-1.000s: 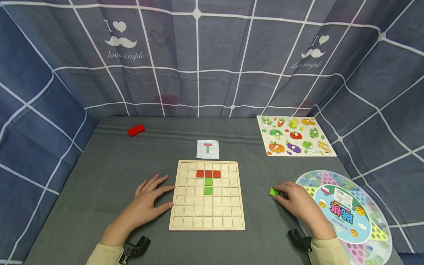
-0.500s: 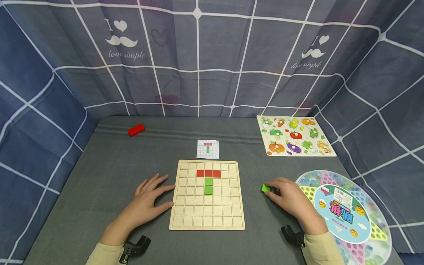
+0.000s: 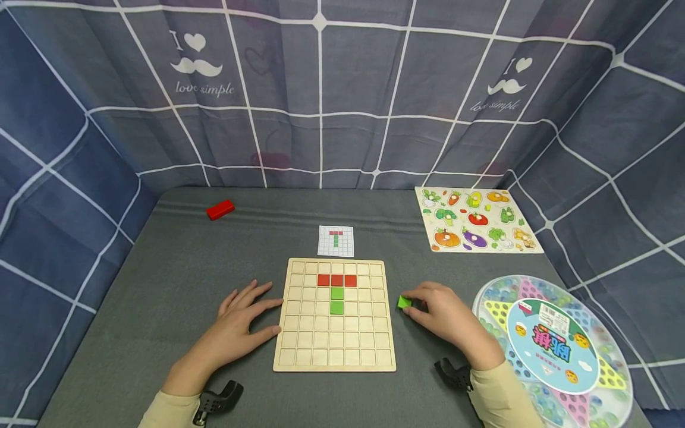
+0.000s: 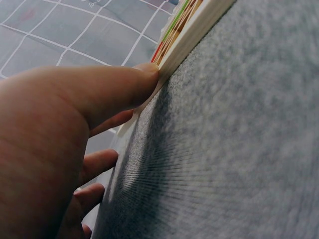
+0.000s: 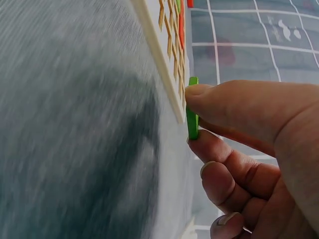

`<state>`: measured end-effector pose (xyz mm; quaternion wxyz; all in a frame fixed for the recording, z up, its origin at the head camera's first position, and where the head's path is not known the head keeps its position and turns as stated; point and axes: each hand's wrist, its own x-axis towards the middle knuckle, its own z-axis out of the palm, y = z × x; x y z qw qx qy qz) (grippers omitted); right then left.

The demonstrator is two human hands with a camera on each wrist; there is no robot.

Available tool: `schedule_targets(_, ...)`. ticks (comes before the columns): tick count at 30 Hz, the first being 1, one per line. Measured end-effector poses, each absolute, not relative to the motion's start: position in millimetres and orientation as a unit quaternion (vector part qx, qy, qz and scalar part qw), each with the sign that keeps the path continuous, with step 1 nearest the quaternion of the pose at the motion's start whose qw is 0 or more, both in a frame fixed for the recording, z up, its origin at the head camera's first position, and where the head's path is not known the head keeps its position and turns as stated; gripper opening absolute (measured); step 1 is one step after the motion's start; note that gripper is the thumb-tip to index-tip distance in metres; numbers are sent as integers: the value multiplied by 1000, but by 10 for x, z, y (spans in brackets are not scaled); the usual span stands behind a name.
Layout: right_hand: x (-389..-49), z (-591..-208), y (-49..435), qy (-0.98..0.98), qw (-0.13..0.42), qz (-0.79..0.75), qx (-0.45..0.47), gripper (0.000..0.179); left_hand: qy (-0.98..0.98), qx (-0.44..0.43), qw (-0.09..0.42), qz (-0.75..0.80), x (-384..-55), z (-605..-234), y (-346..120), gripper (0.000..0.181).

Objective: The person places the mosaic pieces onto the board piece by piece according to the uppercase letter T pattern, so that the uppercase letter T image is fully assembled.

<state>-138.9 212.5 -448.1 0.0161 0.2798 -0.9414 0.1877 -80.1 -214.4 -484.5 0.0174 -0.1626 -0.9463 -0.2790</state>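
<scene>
A wooden grid board (image 3: 334,345) lies in the middle of the grey table. Three red squares (image 3: 336,280) form a row near its top, with two green squares (image 3: 336,301) in a column under the middle one. My left hand (image 3: 241,324) rests with fingers spread at the board's left side, thumb tip touching its edge. Just off the board's right edge, my right hand (image 3: 444,315) pinches a thin green square tile (image 3: 404,302) between thumb and fingers. The right wrist view shows this green tile (image 5: 192,112) edge-on, above the table.
Behind the board lies a small pattern card (image 3: 335,241) with a red and green T. A red block (image 3: 220,210) sits at the back left. On the right are a vegetable picture board (image 3: 478,220) and a round game board (image 3: 610,333) with a blue disc.
My right hand has moved left with the green tile, from beside the round game board to close by the grid board's right edge. The left hand has stayed in place.
</scene>
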Motion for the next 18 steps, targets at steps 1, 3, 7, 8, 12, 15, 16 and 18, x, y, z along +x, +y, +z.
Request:
schedule_targets(1, -1393, -4476, 2092, -940, 17, 187, 284, 27, -947, -162, 17, -278, -800, -4845, -2144, 52)
schedule_targets(3, -1400, -4469, 2025, -938, 19, 187, 291, 26, -947, -162, 18, -276, -801, -4844, -2141, 52)
schedule_targets(7, -1407, -4458, 1885, -934, 15, 188, 303, 25, -949, -161, 17, -272, -803, -4844, -2140, 53)
schedule_targets(8, -1406, -4456, 1852, -933, 13, 189, 307, 25, -949, -162, 18, -271, -803, -4843, -2141, 53)
schedule_targets(12, -1400, -4450, 1717, -926, 11, 189, 327, 24, -948, -164, 19, -272, -802, -4846, -2146, 52)
schedule_targets(15, -1393, -4456, 1612, -917, 14, 193, 348, 23, -947, -165, 21, -274, -801, -4846, -2147, 52)
schedule_targets(16, -1388, -4460, 1577, -914, 16, 196, 355, 23, -947, -166, 21, -274, -801, -4845, -2145, 52)
schedule_targets(18, -1377, -4468, 1507, -908, 16, 200, 368, 23, -946, -167, 21, -277, -801, -4844, -2143, 52)
